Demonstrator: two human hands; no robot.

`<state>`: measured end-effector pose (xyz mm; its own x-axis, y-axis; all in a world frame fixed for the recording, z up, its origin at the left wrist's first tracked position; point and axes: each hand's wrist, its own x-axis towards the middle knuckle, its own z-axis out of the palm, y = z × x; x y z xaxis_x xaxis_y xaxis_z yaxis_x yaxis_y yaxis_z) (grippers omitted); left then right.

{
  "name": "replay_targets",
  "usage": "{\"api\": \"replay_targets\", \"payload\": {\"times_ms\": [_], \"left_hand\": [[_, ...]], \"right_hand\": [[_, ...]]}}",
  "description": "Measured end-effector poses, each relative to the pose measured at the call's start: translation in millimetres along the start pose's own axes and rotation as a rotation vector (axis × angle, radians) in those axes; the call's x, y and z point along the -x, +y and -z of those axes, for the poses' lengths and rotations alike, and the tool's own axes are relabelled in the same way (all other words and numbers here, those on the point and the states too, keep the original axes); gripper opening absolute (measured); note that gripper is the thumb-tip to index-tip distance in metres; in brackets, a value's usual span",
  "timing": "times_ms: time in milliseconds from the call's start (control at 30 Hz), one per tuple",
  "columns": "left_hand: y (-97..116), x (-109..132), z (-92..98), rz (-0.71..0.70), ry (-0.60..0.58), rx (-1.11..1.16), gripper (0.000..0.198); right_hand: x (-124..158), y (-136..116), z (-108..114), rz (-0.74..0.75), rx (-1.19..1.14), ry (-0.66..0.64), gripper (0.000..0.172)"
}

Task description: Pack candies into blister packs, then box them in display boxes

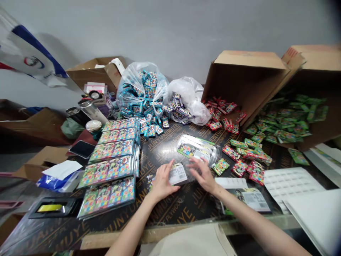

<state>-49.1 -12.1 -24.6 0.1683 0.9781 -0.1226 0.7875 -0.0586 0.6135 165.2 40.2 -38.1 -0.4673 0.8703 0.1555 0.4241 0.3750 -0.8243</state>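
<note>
Fingers (pixel 168 167) of left hand (pixel 161 182) and right hand (pixel 204 175) are closed on opposite ends of a clear packet (pixel 179 175). Packet is held low over worktop (pixel 170 208) centre, long axis left-right, barcode label turned up. Stack of clear bags (pixel 198 149) is seen just behind.

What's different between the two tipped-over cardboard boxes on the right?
The centre box spills red packets in a small scatter; the far-right box spills green packets in a much larger spread. The centre box shows whole; the far-right box runs out of frame. Both are brown cardboard, lying on their sides.
</note>
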Motion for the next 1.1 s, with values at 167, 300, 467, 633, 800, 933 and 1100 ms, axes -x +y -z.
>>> {"api": "replay_targets", "payload": {"times_ms": [167,300,467,633,800,933,1100], "left_hand": [[-1.9,-18.1,-18.2,0.000,-0.145,-0.023,0.097],[-8.1,-24.9,-32.6,-0.001,-0.219,-0.002,0.096],[-24.7,-24.7,-36.8,-0.002,-0.289,0.056,0.100],[-29.6,-18.5,-34.0,0.011,-0.312,0.101,0.103],[-17.3,-20.7,-17.2,0.135,-0.057,0.239,0.098],[-1.9,-29.4,-2.9,0.317,0.306,0.552,0.052],[20.8,-29.9,-10.5,0.483,0.074,1.059,0.033]], "right_hand": [[-117.0,34.1,-25.0,-0.030,0.219,0.137,0.044],[-210.3,54.4,-68.6,-0.145,0.344,0.000,0.059],[-269.6,58.5,-111.3,-0.231,0.370,0.084,0.055],[-276.5,61.9,-98.1,-0.206,0.314,0.066,0.025],[-224.4,47.5,-40.6,-0.200,0.204,-0.004,0.035],[-148.2,17.0,-4.3,-0.246,-0.076,-0.338,0.042],[-75.6,-15.4,14.4,-0.258,-0.275,-0.377,0.042]]}}
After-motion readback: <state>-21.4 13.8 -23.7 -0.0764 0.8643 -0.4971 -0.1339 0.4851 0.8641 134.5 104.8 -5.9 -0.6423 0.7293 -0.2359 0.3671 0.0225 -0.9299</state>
